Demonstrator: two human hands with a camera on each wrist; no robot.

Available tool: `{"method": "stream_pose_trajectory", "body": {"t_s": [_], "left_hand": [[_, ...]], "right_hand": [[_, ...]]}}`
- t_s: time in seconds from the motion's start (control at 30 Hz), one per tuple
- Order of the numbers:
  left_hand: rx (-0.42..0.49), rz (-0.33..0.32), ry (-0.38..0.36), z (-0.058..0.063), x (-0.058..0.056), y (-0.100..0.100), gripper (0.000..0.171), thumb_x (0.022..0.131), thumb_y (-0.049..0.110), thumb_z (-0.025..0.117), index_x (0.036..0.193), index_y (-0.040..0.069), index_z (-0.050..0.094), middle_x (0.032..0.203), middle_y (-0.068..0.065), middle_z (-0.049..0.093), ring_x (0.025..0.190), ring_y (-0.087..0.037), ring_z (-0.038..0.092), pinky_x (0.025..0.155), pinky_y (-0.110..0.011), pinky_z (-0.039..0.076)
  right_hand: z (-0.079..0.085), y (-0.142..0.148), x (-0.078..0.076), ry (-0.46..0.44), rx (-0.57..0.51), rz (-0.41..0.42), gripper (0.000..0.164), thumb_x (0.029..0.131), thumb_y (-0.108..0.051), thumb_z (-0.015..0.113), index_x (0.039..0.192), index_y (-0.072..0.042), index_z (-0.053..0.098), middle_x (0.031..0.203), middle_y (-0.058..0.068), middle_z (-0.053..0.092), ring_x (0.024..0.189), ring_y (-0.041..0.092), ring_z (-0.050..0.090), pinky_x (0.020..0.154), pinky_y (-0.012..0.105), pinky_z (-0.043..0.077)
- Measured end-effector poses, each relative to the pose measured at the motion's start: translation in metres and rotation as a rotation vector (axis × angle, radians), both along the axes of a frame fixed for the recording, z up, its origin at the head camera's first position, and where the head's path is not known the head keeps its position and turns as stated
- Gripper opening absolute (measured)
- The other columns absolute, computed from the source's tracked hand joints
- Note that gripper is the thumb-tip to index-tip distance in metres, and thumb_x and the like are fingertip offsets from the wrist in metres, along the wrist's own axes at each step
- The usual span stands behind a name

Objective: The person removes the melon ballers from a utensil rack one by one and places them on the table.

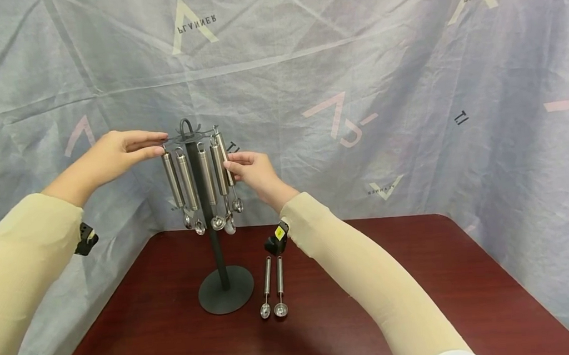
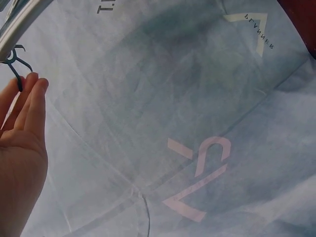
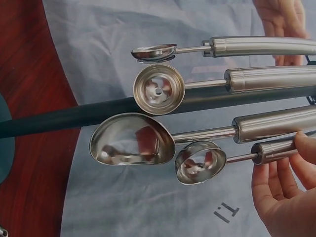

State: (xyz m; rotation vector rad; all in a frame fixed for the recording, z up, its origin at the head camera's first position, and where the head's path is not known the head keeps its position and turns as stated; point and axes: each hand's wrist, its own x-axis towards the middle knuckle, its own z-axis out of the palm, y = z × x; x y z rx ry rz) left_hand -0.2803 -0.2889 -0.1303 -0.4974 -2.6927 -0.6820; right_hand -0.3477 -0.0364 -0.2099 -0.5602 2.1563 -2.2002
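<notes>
A dark metal hanging rack (image 1: 199, 178) stands at the left of the table, with several steel-handled scoops around its top. My left hand (image 1: 124, 148) is at the rack's left side, thumb and fingertips pinching the end of a hook arm; its fingers (image 2: 35, 108) are nearly straight. On the right side, my right hand (image 1: 256, 171) pinches the handle of a melon baller (image 3: 200, 163) whose top loop is at a hook. The baller hangs bowl down beside a larger scoop (image 3: 131, 140) and another round melon baller (image 3: 159, 90). Its upper handle is outside the right wrist view.
Two more steel scoops lie side by side on the red-brown table (image 1: 373, 282), a narrow one (image 1: 266, 282) and a round-bowled one (image 1: 280, 286). The rack's round base (image 1: 226, 302) is left of them. A grey printed cloth (image 1: 277, 89) hangs behind and at both sides.
</notes>
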Motion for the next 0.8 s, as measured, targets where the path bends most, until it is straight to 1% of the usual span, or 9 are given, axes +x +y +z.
{"method": "stream_pose_trajectory", "body": {"t_s": [0.07,0.13,0.27,0.43,0.5,0.57,0.67,0.73,0.8], "left_hand": [[-0.003,-0.006,0.012,0.000,0.001,0.000,0.047,0.097,0.038,0.058,0.137,0.013,0.056,0.135,-0.017,0.057,0.126,-0.030,0.053,0.103,-0.052,0.040],[-0.004,-0.005,0.019,0.000,0.001,0.000,0.046,0.097,0.038,0.058,0.136,0.013,0.058,0.135,-0.018,0.057,0.126,-0.033,0.052,0.101,-0.052,0.040],[-0.008,-0.001,0.015,0.001,0.003,0.001,0.046,0.097,0.038,0.059,0.135,0.013,0.059,0.135,-0.017,0.058,0.125,-0.033,0.053,0.100,-0.051,0.041],[-0.032,-0.029,-0.009,0.002,0.004,-0.001,0.046,0.098,0.035,0.056,0.138,0.012,0.056,0.138,-0.018,0.055,0.127,-0.037,0.051,0.102,-0.057,0.040],[-0.042,-0.038,-0.013,0.002,0.005,-0.002,0.046,0.099,0.035,0.055,0.139,0.012,0.054,0.138,-0.019,0.055,0.127,-0.039,0.050,0.102,-0.058,0.039],[-0.046,-0.040,-0.006,0.002,0.005,-0.002,0.045,0.100,0.035,0.054,0.139,0.012,0.054,0.138,-0.019,0.055,0.127,-0.039,0.050,0.102,-0.059,0.038],[-0.049,-0.037,0.022,0.001,0.006,-0.002,0.044,0.100,0.035,0.054,0.138,0.013,0.056,0.137,-0.018,0.056,0.126,-0.038,0.051,0.102,-0.057,0.039],[-0.049,-0.034,0.043,-0.001,0.007,-0.001,0.042,0.100,0.034,0.054,0.136,0.013,0.057,0.136,-0.018,0.057,0.126,-0.038,0.051,0.101,-0.057,0.039],[-0.052,-0.033,0.064,-0.001,0.009,0.000,0.041,0.100,0.034,0.054,0.135,0.012,0.059,0.135,-0.018,0.057,0.125,-0.038,0.051,0.100,-0.056,0.040]], "right_hand": [[0.001,0.001,0.000,0.000,0.007,0.002,0.031,0.092,-0.008,0.066,0.121,0.003,0.065,0.120,0.018,0.067,0.079,0.006,0.061,0.071,0.016,0.055],[0.003,0.002,0.001,0.002,0.010,0.003,0.030,0.092,-0.009,0.066,0.120,0.003,0.065,0.120,0.018,0.067,0.079,0.006,0.061,0.071,0.017,0.055],[0.007,0.005,0.001,0.012,0.007,0.002,0.031,0.092,-0.009,0.066,0.120,0.002,0.065,0.121,0.017,0.066,0.082,0.008,0.062,0.077,0.021,0.057],[0.007,0.011,0.002,0.001,0.005,-0.011,0.033,0.093,-0.009,0.065,0.123,0.002,0.063,0.123,0.017,0.065,0.086,0.013,0.063,0.082,0.025,0.057],[0.006,0.013,0.001,-0.007,0.000,-0.016,0.033,0.092,-0.009,0.066,0.123,0.003,0.062,0.123,0.017,0.065,0.089,0.015,0.063,0.083,0.025,0.057],[0.003,0.015,0.000,-0.013,-0.003,-0.017,0.034,0.092,-0.008,0.066,0.123,0.003,0.062,0.124,0.018,0.064,0.098,0.023,0.066,0.082,0.025,0.057],[-0.001,0.019,-0.001,-0.018,0.007,-0.025,0.033,0.092,-0.008,0.066,0.122,0.003,0.062,0.122,0.019,0.065,0.099,0.023,0.065,0.082,0.025,0.057],[-0.005,0.023,0.000,-0.018,0.033,-0.030,0.032,0.092,-0.009,0.066,0.122,0.003,0.063,0.121,0.018,0.065,0.097,0.022,0.065,0.081,0.025,0.057],[-0.010,0.027,0.000,-0.016,0.065,-0.039,0.031,0.092,-0.010,0.067,0.121,0.001,0.063,0.119,0.017,0.066,0.090,0.015,0.063,0.081,0.025,0.057]]}}
